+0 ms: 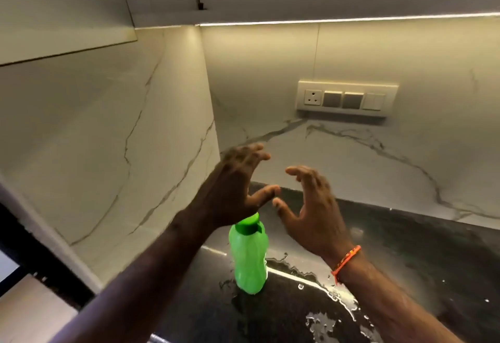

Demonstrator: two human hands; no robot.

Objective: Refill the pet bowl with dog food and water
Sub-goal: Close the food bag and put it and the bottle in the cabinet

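left hand [232,180] fingers spread, empty | right hand [313,207] same | green bottle [250,256] upright below

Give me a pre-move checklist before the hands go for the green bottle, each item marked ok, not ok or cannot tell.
1. Left hand free: ok, open and empty.
2. Right hand free: ok, open and empty; orange thread bracelet on the wrist.
3. Green bottle upright on the black countertop: ok.
4. Green cap sealed: cannot tell; it looks seated, the closure is not visible.
5. Countertop dry: not ok, spilled water lies around the bottle's base and to its right.
6. Pet bowl located: cannot tell, none in view.
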